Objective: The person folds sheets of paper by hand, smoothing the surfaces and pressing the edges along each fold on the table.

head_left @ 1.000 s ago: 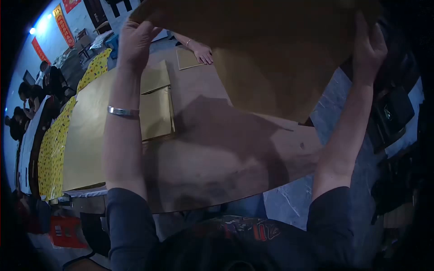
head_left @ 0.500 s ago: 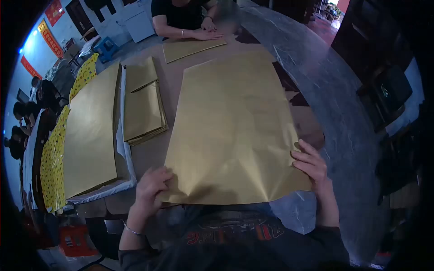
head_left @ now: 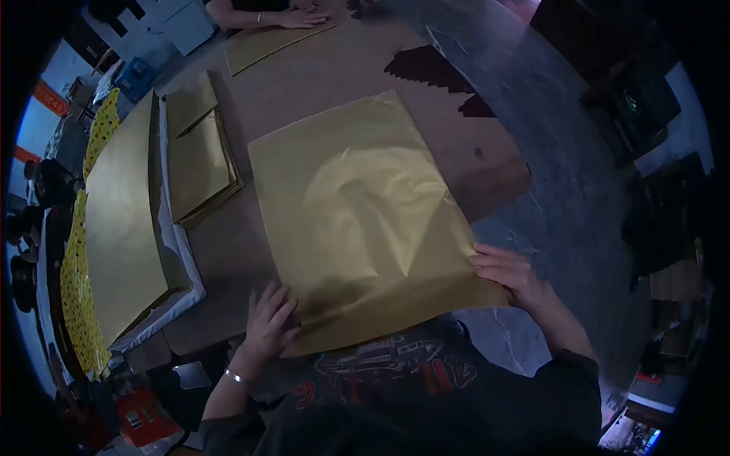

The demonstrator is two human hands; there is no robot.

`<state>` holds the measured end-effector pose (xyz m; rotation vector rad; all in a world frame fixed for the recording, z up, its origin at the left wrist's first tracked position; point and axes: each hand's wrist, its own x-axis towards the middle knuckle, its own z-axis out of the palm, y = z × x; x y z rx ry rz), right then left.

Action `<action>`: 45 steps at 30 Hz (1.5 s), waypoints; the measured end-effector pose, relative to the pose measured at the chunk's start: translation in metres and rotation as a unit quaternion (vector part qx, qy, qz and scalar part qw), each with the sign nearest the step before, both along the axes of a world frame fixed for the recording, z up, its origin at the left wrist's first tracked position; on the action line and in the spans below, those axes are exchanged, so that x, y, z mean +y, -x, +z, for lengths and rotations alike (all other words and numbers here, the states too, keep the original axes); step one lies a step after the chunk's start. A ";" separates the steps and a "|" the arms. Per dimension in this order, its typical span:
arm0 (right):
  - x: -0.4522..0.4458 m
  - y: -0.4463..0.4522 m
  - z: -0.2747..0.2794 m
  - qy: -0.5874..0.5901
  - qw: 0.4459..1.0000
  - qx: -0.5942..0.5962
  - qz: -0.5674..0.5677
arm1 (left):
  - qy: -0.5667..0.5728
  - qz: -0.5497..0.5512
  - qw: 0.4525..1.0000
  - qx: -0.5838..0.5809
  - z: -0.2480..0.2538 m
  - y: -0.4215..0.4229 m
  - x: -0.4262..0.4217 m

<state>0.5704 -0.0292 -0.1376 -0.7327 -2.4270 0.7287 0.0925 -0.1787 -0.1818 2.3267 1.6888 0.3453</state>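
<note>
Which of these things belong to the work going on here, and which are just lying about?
Likely part of the job:
- gold sheet, with the left hand and right hand at its edges
- large gold stack
- smaller gold pile
- table

Probably just lying about:
- blue stool
- yellow patterned cover

- One gold sheet [head_left: 357, 190], centre
- One large gold stack [head_left: 122, 216], nine o'clock
- One smaller gold stack [head_left: 199, 163], ten o'clock
- One gold panel [head_left: 266, 47], eleven o'clock
- Two bracelets [head_left: 234, 375], seven and eleven o'clock
- One blue stool [head_left: 137, 77], ten o'clock
</note>
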 end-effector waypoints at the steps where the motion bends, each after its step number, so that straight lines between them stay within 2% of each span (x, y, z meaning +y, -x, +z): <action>1: 0.001 0.001 0.002 0.000 1.000 0.000 -0.002 | 0.000 -0.002 1.000 0.000 -0.008 -0.003 0.001; 3: 0.003 0.006 0.008 -0.023 1.000 0.012 -0.005 | -0.031 0.007 0.999 0.044 -0.009 -0.015 0.005; 5: 0.010 0.008 0.016 -0.026 1.000 0.010 0.002 | 0.001 0.005 0.997 0.077 -0.008 -0.017 0.008; 7: 0.017 0.010 0.030 -0.054 0.998 -0.017 0.012 | -0.090 -0.034 0.995 -0.014 -0.023 -0.012 0.015; 8: 0.025 0.010 0.040 -0.055 0.998 -0.017 0.011 | -0.091 -0.016 0.994 -0.052 -0.029 -0.007 0.020; 10: 0.044 0.012 0.055 -0.092 0.991 0.080 0.047 | -0.070 0.020 0.983 -0.168 -0.008 -0.003 0.033; 11: 0.047 0.017 0.051 -0.091 0.991 0.080 0.046 | -0.075 0.013 0.990 -0.117 -0.015 0.007 0.040; 12: 0.052 0.024 0.043 -0.082 0.993 0.074 -0.036 | -0.072 0.024 0.986 -0.149 -0.008 0.012 0.046; 14: 0.074 0.030 0.019 -0.084 0.988 0.068 -0.114 | -0.052 0.057 0.982 -0.170 0.006 0.013 0.058; 15: 0.090 0.031 0.000 -0.078 0.987 0.011 -0.140 | -0.055 0.058 0.982 -0.169 0.004 0.014 0.061; 16: 0.104 0.033 -0.017 -0.070 0.983 -0.045 -0.166 | -0.057 0.061 0.972 -0.222 0.001 0.018 0.063; 18: 0.126 0.053 -0.034 -0.079 0.983 -0.056 -0.157 | -0.041 0.045 0.948 -0.312 -0.001 0.024 0.070; 19: 0.137 0.062 -0.042 -0.089 0.983 -0.069 -0.147 | -0.042 0.047 0.949 -0.309 0.002 0.023 0.072; 21: 0.159 0.073 -0.054 -0.099 0.991 -0.087 -0.039 | -0.101 0.013 0.964 -0.246 0.015 0.016 0.075; 23: 0.162 0.085 -0.055 -0.067 0.992 -0.094 -0.041 | -0.112 0.031 0.966 -0.232 0.012 0.026 0.076; 25: 0.159 0.087 -0.044 -0.048 0.990 -0.130 0.014 | -0.033 0.098 0.945 -0.309 0.017 0.032 0.068; 26: 0.151 0.086 -0.037 -0.008 0.997 -0.083 0.003 | -0.036 0.100 0.945 -0.309 0.009 0.049 0.062; 27: 0.143 0.082 -0.027 -0.011 0.996 -0.083 0.006 | 0.019 0.111 0.957 -0.266 0.011 0.065 0.060; 29: 0.127 0.075 -0.011 0.022 0.999 -0.031 -0.006 | 0.025 0.161 0.931 -0.326 0.022 0.069 0.051; 30: 0.116 0.078 -0.013 0.043 0.997 0.030 -0.050 | -0.025 0.198 0.884 -0.423 0.062 0.042 0.053; 31: 0.108 0.082 -0.015 0.065 0.989 0.091 -0.095 | -0.080 0.211 0.890 -0.397 0.070 0.035 0.073; 32: 0.109 0.086 -0.022 0.049 0.984 0.125 -0.119 | -0.078 0.210 0.890 -0.398 0.072 0.038 0.090; 33: 0.108 0.090 -0.027 0.048 0.984 0.124 -0.121 | -0.020 0.251 0.908 -0.336 0.071 0.042 0.107; 34: 0.107 0.096 -0.032 0.106 0.970 0.099 -0.194 | 0.036 0.288 0.918 -0.270 0.068 0.047 0.121; 35: 0.108 0.098 -0.038 0.163 0.947 0.074 -0.265 | 0.035 0.287 0.918 -0.272 0.045 0.054 0.136; 36: 0.115 0.099 -0.058 0.125 0.940 0.000 -0.317 | 0.039 0.297 0.876 -0.378 0.008 0.063 0.152; 37: 0.116 0.103 -0.061 0.124 0.940 0.000 -0.317 | 0.042 0.304 0.823 -0.478 -0.011 0.068 0.163; 38: 0.115 0.111 -0.063 0.106 0.934 0.018 -0.342 | 0.086 0.338 0.742 -0.573 0.001 0.047 0.167; 39: 0.114 0.118 -0.065 0.090 0.926 0.034 -0.365 | 0.088 0.340 0.741 -0.572 0.005 0.047 0.169; 41: 0.116 0.125 -0.064 0.086 0.924 0.016 -0.371 | 0.189 0.374 0.618 -0.665 0.004 0.049 0.167; 42: 0.117 0.127 -0.063 0.085 0.920 0.009 -0.382 | 0.191 0.379 0.615 -0.665 -0.002 0.054 0.160; 44: 0.123 0.131 -0.066 0.088 0.917 -0.003 -0.388 | 0.254 0.322 0.625 -0.664 -0.022 0.073 0.139; 45: 0.125 0.129 -0.069 0.077 0.917 0.015 -0.390 | 0.288 0.292 0.628 -0.661 -0.009 0.063 0.136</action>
